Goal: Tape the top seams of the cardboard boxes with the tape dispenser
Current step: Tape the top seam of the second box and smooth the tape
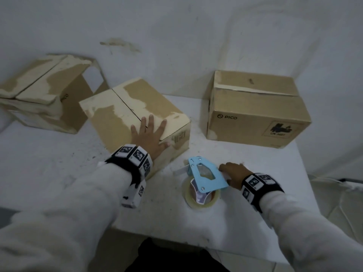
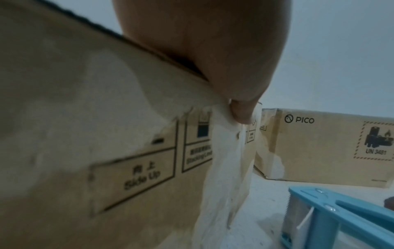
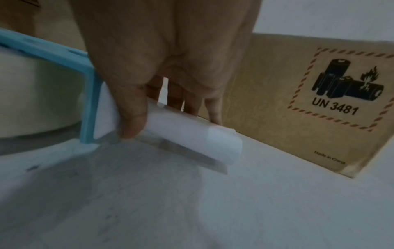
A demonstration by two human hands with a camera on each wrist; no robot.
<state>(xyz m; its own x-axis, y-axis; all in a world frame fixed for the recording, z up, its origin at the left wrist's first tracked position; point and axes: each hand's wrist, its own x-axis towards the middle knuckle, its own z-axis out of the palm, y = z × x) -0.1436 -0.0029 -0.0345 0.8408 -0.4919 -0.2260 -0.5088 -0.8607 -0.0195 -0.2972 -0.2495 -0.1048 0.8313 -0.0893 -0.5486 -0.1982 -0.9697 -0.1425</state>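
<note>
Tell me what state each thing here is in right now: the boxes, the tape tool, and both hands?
Middle box: flaps closed, top seam untaped.
Left box: closed, worn, seam untaped.
Right box: closed, lying with its seam on the side.
Tape dispenser: lying on the table, not yet lifted.
Left hand: flat, fingers spread, pressing on the middle box.
Right hand: gripping the dispenser's white handle.

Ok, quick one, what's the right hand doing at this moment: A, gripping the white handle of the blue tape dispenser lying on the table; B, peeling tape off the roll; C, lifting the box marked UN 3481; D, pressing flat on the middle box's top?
A: the right hand curls its fingers and thumb round the white handle of the tape dispenser, which lies on the table.
</note>
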